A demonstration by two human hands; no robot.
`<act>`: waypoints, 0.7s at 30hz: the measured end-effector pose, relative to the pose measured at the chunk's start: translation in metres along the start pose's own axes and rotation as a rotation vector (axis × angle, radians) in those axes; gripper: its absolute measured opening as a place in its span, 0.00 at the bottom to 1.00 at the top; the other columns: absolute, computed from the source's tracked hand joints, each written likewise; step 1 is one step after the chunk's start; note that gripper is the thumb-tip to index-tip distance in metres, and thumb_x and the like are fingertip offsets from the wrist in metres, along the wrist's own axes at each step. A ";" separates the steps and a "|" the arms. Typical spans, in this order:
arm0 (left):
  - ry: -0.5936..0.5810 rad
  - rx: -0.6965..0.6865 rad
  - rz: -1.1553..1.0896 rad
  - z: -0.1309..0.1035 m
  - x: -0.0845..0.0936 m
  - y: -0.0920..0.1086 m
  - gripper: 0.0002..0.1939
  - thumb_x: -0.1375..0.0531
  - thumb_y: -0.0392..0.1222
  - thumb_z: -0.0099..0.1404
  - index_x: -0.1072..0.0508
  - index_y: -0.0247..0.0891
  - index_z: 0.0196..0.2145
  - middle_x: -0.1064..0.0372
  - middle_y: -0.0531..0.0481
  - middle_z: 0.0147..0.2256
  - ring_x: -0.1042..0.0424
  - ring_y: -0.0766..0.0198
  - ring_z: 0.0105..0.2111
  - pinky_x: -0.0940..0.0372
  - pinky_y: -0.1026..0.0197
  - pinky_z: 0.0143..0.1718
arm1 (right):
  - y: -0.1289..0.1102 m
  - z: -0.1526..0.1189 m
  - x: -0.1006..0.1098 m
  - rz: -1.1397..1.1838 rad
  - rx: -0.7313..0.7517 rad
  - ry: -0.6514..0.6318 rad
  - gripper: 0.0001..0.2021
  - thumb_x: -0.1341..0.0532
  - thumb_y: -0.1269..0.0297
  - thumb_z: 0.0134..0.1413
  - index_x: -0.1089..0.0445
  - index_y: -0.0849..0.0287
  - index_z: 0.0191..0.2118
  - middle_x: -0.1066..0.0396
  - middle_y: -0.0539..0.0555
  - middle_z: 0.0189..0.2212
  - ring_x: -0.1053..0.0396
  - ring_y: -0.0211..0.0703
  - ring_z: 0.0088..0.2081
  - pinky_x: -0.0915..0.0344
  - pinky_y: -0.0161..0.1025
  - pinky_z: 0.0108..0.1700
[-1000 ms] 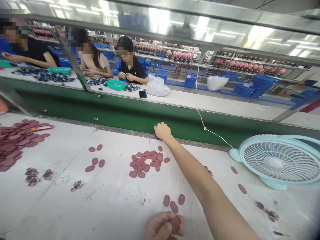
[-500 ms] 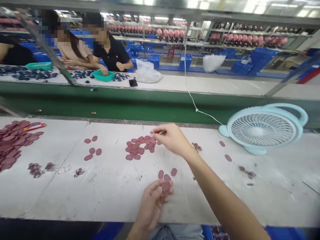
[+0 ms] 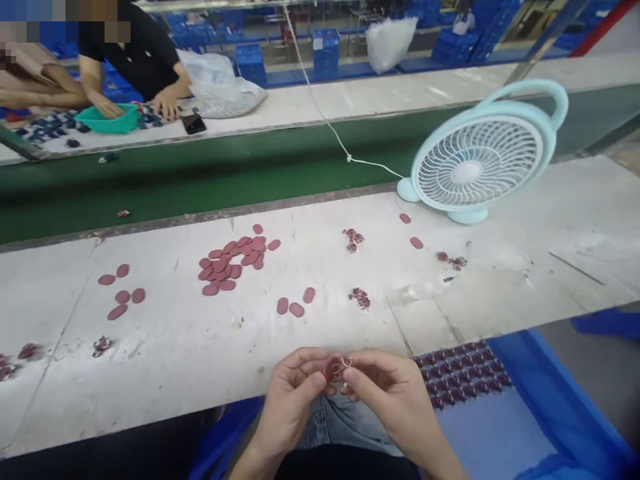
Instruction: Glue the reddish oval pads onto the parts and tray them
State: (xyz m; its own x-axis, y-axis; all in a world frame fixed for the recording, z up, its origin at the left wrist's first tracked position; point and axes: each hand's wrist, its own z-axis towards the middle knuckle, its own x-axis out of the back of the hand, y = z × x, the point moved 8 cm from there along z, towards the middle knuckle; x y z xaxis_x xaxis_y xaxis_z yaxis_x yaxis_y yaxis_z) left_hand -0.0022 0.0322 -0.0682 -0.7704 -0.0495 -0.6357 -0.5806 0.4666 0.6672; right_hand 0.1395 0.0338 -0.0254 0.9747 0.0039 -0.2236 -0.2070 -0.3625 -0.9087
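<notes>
Close to my lap, past the table's front edge, both hands meet. My left hand [image 3: 294, 395] pinches a maroon oval disc [image 3: 331, 369] between thumb and fingers. Against its right side, my right hand [image 3: 395, 393] grips a small shiny ring-like piece [image 3: 345, 363]; its exact kind is too small to make out. Three loose oval discs [image 3: 297, 309] lie on the table just beyond my hands. Farther off is a cluster of similar discs [image 3: 219, 265]. To the right of the loose discs sits a small heap of dark red and shiny bits [image 3: 360, 299].
A light blue fan [image 3: 467, 172] stands at the table's back right, its white cord [image 3: 320, 110] running up. Below the right front edge, a blue bin [image 3: 565, 407] holds rows of dark red pieces [image 3: 463, 373]. Across the green strip [image 3: 240, 160], a co-worker's hand reaches into a teal tray [image 3: 110, 120].
My right hand has come back from the disc cluster to meet my left hand near my lap. The view has turned right and down, bringing the blue bin into sight.
</notes>
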 end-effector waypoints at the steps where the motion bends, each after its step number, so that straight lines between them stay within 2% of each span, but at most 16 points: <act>1: -0.012 0.008 0.013 0.001 -0.004 -0.002 0.12 0.29 0.39 0.59 0.20 0.37 0.41 0.17 0.43 0.38 0.21 0.64 0.33 0.28 0.67 0.35 | -0.002 -0.001 0.002 0.004 0.013 0.002 0.09 0.29 0.58 0.55 0.19 0.57 0.38 0.19 0.54 0.30 0.23 0.39 0.31 0.26 0.33 0.34; 5: -0.029 0.028 0.072 0.003 -0.014 -0.004 0.09 0.28 0.38 0.59 0.20 0.37 0.38 0.19 0.48 0.33 0.22 0.67 0.31 0.29 0.68 0.35 | -0.004 -0.003 0.009 0.012 0.037 0.010 0.07 0.31 0.60 0.57 0.19 0.57 0.38 0.19 0.54 0.32 0.23 0.40 0.32 0.24 0.35 0.37; 10: -0.003 0.031 0.116 0.005 -0.018 -0.002 0.07 0.28 0.37 0.57 0.19 0.37 0.34 0.21 0.50 0.30 0.26 0.69 0.27 0.29 0.67 0.34 | -0.010 -0.005 0.015 -0.053 0.075 0.006 0.05 0.32 0.61 0.58 0.20 0.56 0.38 0.19 0.52 0.31 0.23 0.39 0.31 0.25 0.33 0.36; 13: -0.016 0.005 0.163 0.005 -0.021 -0.001 0.03 0.29 0.37 0.59 0.19 0.37 0.30 0.19 0.47 0.33 0.23 0.64 0.33 0.28 0.63 0.39 | -0.017 -0.005 0.016 -0.148 0.119 0.000 0.04 0.33 0.62 0.59 0.20 0.55 0.37 0.20 0.51 0.31 0.23 0.38 0.32 0.26 0.32 0.36; 16: -0.022 -0.017 0.200 0.004 -0.023 0.001 0.05 0.30 0.38 0.60 0.18 0.37 0.27 0.18 0.44 0.36 0.21 0.57 0.39 0.28 0.58 0.45 | -0.020 -0.004 0.016 -0.201 0.129 -0.028 0.04 0.34 0.63 0.61 0.22 0.55 0.38 0.20 0.51 0.33 0.22 0.39 0.34 0.26 0.33 0.37; 21: 0.024 -0.031 0.222 0.001 -0.022 0.001 0.06 0.31 0.39 0.61 0.18 0.38 0.27 0.18 0.43 0.36 0.21 0.54 0.40 0.27 0.55 0.45 | -0.019 -0.004 0.016 -0.172 0.117 -0.047 0.04 0.35 0.63 0.62 0.24 0.55 0.38 0.21 0.51 0.34 0.22 0.39 0.35 0.26 0.33 0.38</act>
State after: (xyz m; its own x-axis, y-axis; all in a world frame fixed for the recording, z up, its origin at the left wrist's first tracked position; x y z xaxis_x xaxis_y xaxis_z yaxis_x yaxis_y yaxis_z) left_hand 0.0142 0.0351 -0.0539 -0.8861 0.0305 -0.4626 -0.4034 0.4410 0.8017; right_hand 0.1594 0.0369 -0.0107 0.9921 0.1006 -0.0754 -0.0491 -0.2419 -0.9691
